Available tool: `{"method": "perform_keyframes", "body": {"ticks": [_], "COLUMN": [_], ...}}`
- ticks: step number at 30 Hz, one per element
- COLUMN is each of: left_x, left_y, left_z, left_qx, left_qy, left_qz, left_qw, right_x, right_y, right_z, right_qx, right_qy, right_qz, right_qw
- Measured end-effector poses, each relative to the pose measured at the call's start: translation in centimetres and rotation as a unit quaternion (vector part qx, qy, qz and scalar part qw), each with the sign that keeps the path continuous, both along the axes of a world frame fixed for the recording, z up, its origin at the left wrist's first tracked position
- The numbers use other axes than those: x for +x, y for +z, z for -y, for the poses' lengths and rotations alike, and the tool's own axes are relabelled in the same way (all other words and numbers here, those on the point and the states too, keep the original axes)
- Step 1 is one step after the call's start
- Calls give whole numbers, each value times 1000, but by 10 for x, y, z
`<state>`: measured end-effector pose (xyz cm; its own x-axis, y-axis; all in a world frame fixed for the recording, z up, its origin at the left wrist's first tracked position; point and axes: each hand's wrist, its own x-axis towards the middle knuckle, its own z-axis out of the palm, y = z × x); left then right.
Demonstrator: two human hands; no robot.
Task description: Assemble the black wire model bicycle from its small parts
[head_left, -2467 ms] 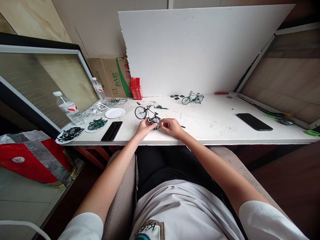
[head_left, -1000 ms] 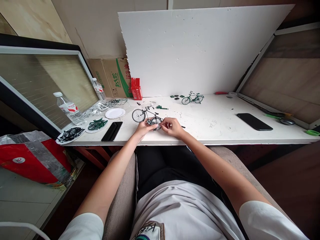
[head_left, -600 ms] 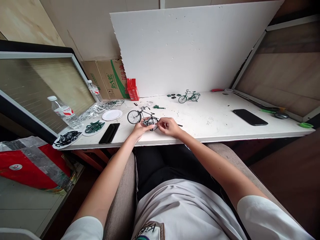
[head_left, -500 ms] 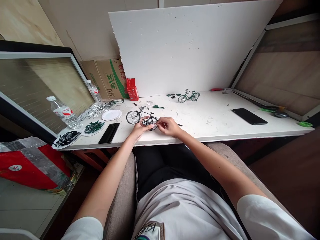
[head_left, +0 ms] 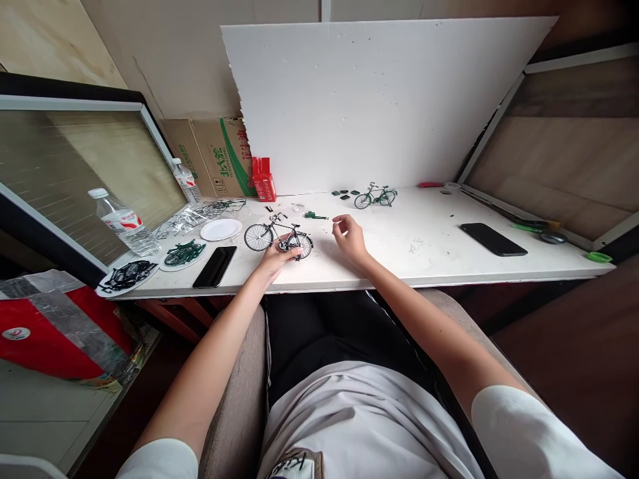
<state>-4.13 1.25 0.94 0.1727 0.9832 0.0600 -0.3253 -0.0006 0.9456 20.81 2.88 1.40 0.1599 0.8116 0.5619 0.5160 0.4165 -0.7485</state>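
A small black model bicycle (head_left: 277, 237) stands on the white table (head_left: 409, 256) in front of me. My left hand (head_left: 277, 257) grips it at the rear wheel end, fingers closed round the frame. My right hand (head_left: 350, 238) hovers just right of the bicycle, away from it, with its fingers loosely curled and nothing visible in them. A small green part (head_left: 314, 215) lies just beyond the bicycle. A finished green model bicycle (head_left: 375, 196) stands farther back near the white foam board (head_left: 384, 100).
A black phone (head_left: 214, 267) and a white plate (head_left: 220, 229) lie at the left, beside plates of green (head_left: 184, 253) and black parts (head_left: 126, 275). Water bottles (head_left: 122, 223), a red box (head_left: 263, 179) and a cardboard box (head_left: 219, 156) stand behind. Another phone (head_left: 493, 239) lies right.
My right hand has let go of the black bicycle's rear and lifted off to the right. The left hand still holds the bicycle, which has shifted slightly left.
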Motion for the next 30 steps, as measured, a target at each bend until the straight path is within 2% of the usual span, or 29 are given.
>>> {"method": "perform_keyframes", "body": {"ticks": [3, 6, 9, 14, 26, 28, 30], "left_x": [0, -1, -1, -1, -1, -1, 0], "left_y": [0, 0, 0, -1, 0, 0, -1], "left_z": [-1, -2, -2, -3, -2, -2, -2], "left_qx": [-14, -15, -6, -9, -8, -7, -4], "left_qy": [2, 3, -4, -9, -21, -19, -19], "left_qz": [11, 13, 14, 7, 17, 20, 24], "left_qw": [1000, 1000, 1000, 1000, 1000, 1000, 1000], "right_x": [12, 22, 27, 25, 21, 22, 24], "right_y": [6, 11, 13, 10, 3, 0, -2], "right_z": [-18, -34, -45, -53, -67, -68, -68], "right_qx": [-55, -104, -136, -111, -58, -26, 5], "right_qy": [-11, -1, 15, 22, 46, 31, 17], "right_qz": [29, 145, 266, 379, 504, 502, 467], "right_qw": [998, 984, 954, 919, 860, 864, 884]}}
